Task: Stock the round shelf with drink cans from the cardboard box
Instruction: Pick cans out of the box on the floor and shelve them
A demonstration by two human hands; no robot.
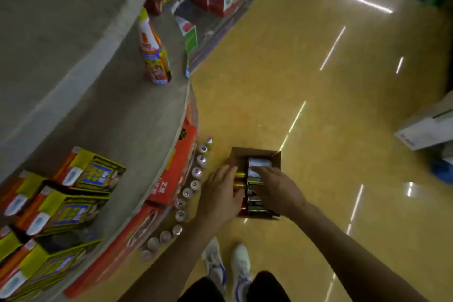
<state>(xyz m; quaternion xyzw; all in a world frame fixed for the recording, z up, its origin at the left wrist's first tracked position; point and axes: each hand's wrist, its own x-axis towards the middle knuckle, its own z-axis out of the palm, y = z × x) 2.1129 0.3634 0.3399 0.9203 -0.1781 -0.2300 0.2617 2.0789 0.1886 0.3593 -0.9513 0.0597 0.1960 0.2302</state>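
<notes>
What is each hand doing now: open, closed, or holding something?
Left hand: open, fingers fairly straight over the gold cans in the cardboard box.
Right hand: down in the cardboard box; whether it grips anything cannot be told.

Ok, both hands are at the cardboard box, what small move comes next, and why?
Probably curl the left hand round a gold can and lift it out: it and the right hand lie open over the cans in the cardboard box, apparently gripping nothing, and the row of cans on the round shelf is close by.
</notes>
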